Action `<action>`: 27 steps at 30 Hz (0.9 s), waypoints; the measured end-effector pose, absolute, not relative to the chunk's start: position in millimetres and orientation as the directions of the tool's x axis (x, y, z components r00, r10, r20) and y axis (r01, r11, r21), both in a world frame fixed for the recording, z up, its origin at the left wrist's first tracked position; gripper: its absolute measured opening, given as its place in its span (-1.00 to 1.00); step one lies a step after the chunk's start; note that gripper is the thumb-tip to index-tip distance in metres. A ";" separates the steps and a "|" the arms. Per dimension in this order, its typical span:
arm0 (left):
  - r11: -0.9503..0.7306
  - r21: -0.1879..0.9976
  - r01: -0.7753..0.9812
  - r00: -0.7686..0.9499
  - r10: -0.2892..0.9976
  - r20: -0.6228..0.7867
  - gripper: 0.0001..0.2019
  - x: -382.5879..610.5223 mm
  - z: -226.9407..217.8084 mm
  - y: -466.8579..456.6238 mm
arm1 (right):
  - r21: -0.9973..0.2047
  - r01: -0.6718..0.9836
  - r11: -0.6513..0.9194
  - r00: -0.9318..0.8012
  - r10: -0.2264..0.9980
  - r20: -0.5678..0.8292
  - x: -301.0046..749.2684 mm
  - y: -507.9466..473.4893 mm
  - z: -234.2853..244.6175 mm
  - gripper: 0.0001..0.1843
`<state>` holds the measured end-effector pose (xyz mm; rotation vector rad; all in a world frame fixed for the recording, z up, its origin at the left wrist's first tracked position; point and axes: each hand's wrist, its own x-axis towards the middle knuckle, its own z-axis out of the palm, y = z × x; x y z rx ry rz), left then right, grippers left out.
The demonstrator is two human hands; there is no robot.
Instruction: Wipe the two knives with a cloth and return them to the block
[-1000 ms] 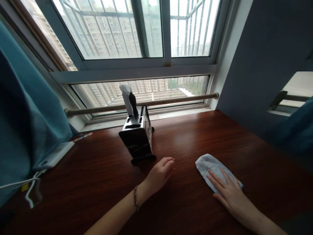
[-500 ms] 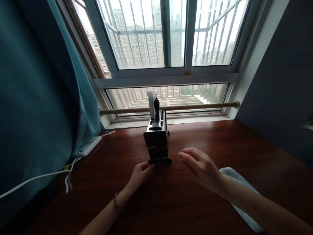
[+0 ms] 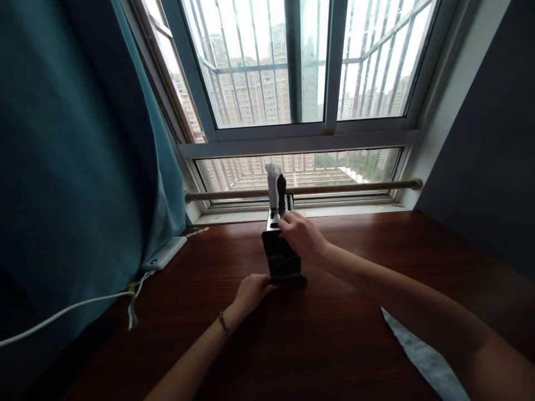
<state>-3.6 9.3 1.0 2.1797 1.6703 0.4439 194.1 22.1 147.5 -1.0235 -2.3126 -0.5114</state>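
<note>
A black knife block (image 3: 281, 252) with a shiny slotted top stands upright on the table in front of me. From its slots rise a dark knife handle (image 3: 281, 190) and something white and upright (image 3: 272, 185), which looks wrapped. My left hand (image 3: 251, 292), bracelet at the wrist, grips the block's foot at the lower left corner. At the upper right, my right hand (image 3: 301, 236) has its fingers closed over the block's top edge, hiding some of the slots.
The dark red wooden table (image 3: 346, 334) reaches to the window sill. Below my right forearm lies a pale blue cloth (image 3: 426, 356). To the left are a white power strip (image 3: 166, 254), its cable (image 3: 67, 314) and a blue curtain (image 3: 83, 167). A rail (image 3: 355, 188) crosses the window.
My right hand has moved left and up from beside the knife block onto its top edge. My left hand stays at the foot. The whole view has shifted slightly.
</note>
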 end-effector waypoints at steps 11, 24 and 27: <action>-0.338 0.673 0.658 0.412 0.909 0.054 -0.73 65.7 -11.8 13.7 | -0.345 0.531 0.774 -0.537 0.623 0.569 302.8 61.5 158.3 -0.81; -0.013 0.991 -0.131 0.308 0.950 0.054 -0.56 181.0 -34.5 34.2 | -0.373 0.573 0.730 -0.608 0.684 0.403 420.4 64.7 170.1 -0.74; 0.050 0.970 -0.236 0.338 0.940 0.033 -0.67 211.4 -34.4 38.8 | -0.397 0.608 0.688 -0.582 0.726 0.367 450.8 56.2 171.4 -0.73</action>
